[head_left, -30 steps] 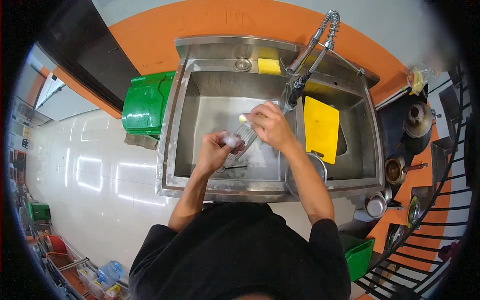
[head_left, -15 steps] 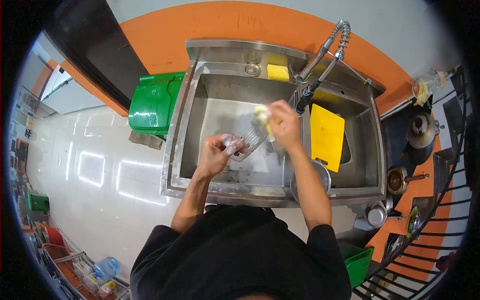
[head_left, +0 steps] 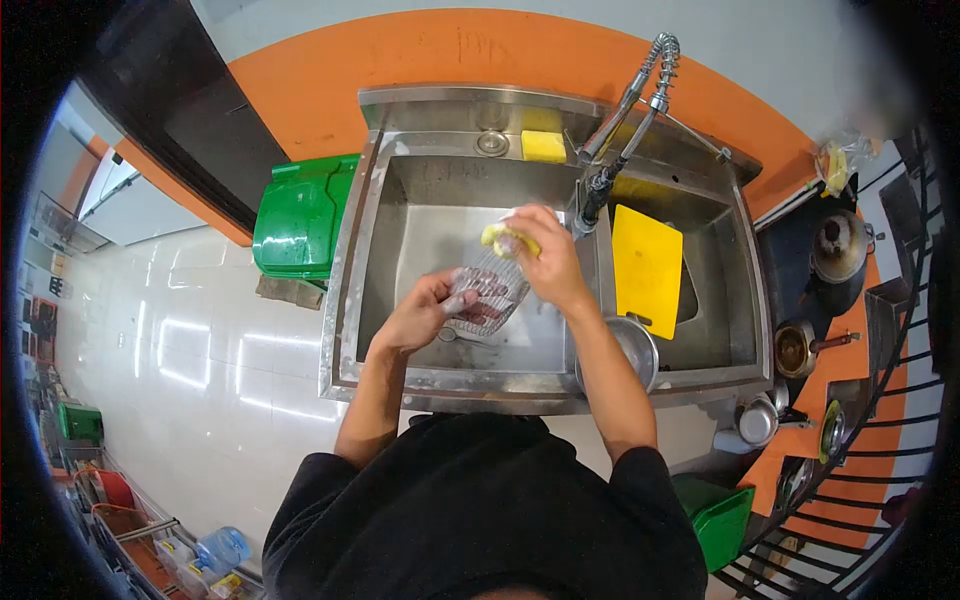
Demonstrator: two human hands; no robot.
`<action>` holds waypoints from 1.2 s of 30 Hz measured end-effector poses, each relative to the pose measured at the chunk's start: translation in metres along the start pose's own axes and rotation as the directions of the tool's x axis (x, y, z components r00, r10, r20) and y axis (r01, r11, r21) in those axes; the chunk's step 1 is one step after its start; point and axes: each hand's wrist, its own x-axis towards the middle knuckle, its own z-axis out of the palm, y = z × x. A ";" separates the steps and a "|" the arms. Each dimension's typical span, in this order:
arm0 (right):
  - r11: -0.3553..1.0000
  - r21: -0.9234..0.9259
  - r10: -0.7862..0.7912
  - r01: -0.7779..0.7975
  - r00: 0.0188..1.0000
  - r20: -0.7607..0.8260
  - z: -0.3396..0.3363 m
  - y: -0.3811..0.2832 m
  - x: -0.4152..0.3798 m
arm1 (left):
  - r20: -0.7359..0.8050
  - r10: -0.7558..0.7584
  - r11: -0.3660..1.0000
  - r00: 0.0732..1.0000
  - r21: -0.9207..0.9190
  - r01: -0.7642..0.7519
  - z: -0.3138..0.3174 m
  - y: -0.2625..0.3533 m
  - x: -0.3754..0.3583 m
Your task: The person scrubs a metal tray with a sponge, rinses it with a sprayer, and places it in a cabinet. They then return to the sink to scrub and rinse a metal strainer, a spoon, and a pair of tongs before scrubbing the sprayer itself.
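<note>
Over the left sink basin (head_left: pixel 395 225), my left hand (head_left: pixel 422 312) grips a small wire rack (head_left: pixel 498 312) by its left side, fingers spread behind the wires. My right hand (head_left: pixel 548 262) is closed on a yellow sponge (head_left: pixel 497 239), which meets the rack's upper end. Suds whiten both hands. Below the rack on the basin floor lies a thin metal item (head_left: pixel 452 336), partly covered, whose kind I cannot make out.
A second yellow sponge (head_left: pixel 543 146) sits on the sink's back ledge beside the spring faucet (head_left: pixel 600 185). A yellow cutting board (head_left: pixel 646 265) leans in the right basin. A round metal vessel (head_left: pixel 640 352) is under my right forearm. Green bins (head_left: pixel 300 225) and pans (head_left: pixel 795 352) flank the sink.
The rack has turned to face upward more, with its wires spread over my left fingers. My right hand and the sponge have moved slightly left and down. The view has shifted a little.
</note>
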 end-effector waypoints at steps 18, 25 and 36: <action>0.813 -0.396 -0.363 0.426 0.904 0.227 0.005 -0.008 -0.003 | -0.254 0.276 0.958 0.927 0.153 -0.243 0.005 -0.026 0.002; 0.998 -0.020 0.054 -0.065 0.935 -0.351 -0.007 0.039 0.009 | -0.277 0.180 0.977 0.944 -0.065 -0.205 0.009 -0.030 -0.004; 0.946 0.222 0.239 -0.238 0.971 0.024 -0.012 0.032 0.001 | 0.030 0.002 0.998 1.000 -0.069 0.000 -0.003 0.005 -0.003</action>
